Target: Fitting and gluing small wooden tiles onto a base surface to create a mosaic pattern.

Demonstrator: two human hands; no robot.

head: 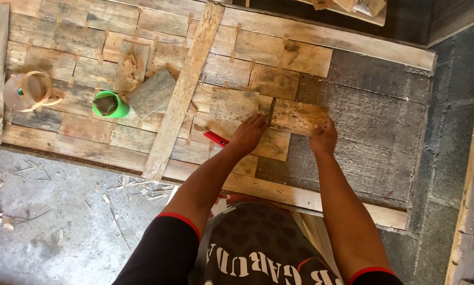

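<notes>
— Pressing what? 
— Left hand [249, 133] and right hand [324, 138], fingers flat and spread, hold a rough rectangular weathered wood piece [299, 116] on the worktop's grey board [374, 121]. 
— Nearby? 
— A red-handled tool [216, 139], long pale plank [184, 89], green cup [110, 105].

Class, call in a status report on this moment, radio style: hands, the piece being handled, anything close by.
Left hand and right hand both pressing one small wood piece onto the panel. Red-handled tool by left wrist; long loose plank lies further left.
</notes>
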